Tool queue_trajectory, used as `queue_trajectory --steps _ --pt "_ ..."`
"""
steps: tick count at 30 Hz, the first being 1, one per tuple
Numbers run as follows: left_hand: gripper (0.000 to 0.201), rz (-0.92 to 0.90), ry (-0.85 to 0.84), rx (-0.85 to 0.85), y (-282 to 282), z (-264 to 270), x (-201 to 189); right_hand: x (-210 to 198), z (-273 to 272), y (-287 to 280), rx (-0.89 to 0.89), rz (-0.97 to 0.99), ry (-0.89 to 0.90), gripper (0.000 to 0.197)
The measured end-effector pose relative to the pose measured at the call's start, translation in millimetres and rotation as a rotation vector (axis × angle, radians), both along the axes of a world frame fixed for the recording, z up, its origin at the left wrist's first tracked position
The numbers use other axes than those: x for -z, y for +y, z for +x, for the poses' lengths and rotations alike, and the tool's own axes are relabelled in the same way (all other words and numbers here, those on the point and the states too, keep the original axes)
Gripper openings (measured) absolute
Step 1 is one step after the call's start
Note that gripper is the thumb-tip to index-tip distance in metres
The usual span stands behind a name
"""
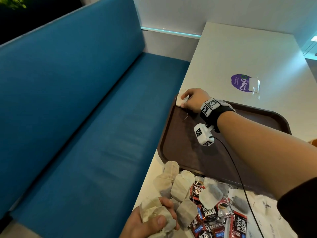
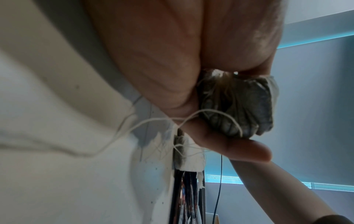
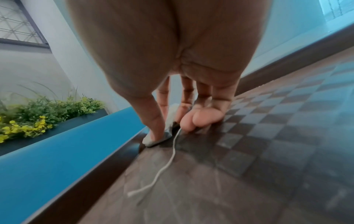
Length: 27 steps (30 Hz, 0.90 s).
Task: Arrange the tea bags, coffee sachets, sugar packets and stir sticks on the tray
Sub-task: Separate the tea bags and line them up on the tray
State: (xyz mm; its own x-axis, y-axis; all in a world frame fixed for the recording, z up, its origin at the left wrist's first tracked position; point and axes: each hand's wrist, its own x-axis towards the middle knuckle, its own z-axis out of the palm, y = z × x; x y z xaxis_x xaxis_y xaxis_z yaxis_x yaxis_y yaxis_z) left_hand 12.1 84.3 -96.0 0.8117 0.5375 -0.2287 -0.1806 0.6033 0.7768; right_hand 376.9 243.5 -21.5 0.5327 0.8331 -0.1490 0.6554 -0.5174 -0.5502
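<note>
One tea bag point(image 1: 180, 101) pinched in my right hand point(image 1: 194, 100), set into tray's point(image 1: 178, 152) far-left corner to start a row; left hand point(image 1: 147, 222) clutches spare tea bags point(image 1: 155, 214) ready.

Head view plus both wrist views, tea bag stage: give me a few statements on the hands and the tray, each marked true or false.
1. The right hand pinches a tea bag at the far left corner of the tray. True.
2. The left hand is idle and holds nothing. False: it grips a bunch of tea bags.
3. The coffee sachets already lie on the tray. False: they lie on the table, in a pile near the tray's close edge.
4. A string trails from the right hand's tea bag across the tray floor. True.
5. The tray is white. False: it is dark brown.
</note>
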Motion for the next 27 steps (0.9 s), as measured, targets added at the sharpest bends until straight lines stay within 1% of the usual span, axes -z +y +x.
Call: queue_trajectory --steps 2,4,5,8,10,11,14,16,20,22,24,27 --pt "0.040 -0.097 -0.048 0.041 4 5 -6 -6 -1 -4 0.016 0.008 0.029 0.034" --pt "0.041 -0.136 -0.056 0.061 1 3 -10 -13 -1 -12 0.059 0.060 0.067 0.031" --pt "0.044 -0.144 -0.064 0.069 -2 1 -14 -18 -2 -17 0.073 0.084 0.074 0.028" --pt "0.052 -0.247 -0.116 0.054 -14 -1 -25 -38 -9 -40 0.057 0.131 0.102 0.020" --pt "0.057 -0.260 -0.131 0.026 -22 -3 -29 -55 -21 -62 0.029 0.166 0.155 0.013" --pt "0.057 -0.262 -0.128 0.006 -25 -3 -30 -63 -30 -76 0.018 0.188 0.188 0.010" --pt "0.048 -0.226 -0.104 -0.011 -30 -4 -33 -87 -68 -125 -0.021 0.272 0.315 0.008" --pt "0.043 -0.204 -0.109 -0.017 -32 -5 -36 -95 -97 -161 -0.064 0.293 0.404 0.008" --pt "0.050 -0.170 -0.087 -0.040 -36 -6 -39 -91 -149 -222 -0.097 0.266 0.520 0.005" --pt "0.053 -0.143 -0.073 -0.048 -38 -8 -41 -82 -171 -242 -0.106 0.243 0.526 0.005" --pt "0.051 -0.091 -0.054 -0.043 -40 -9 -43 -68 -189 -257 -0.095 0.233 0.514 0.008" --pt "0.043 -0.041 -0.024 -0.047 -42 -10 -42 -50 -208 -270 -0.012 0.233 0.568 0.016"
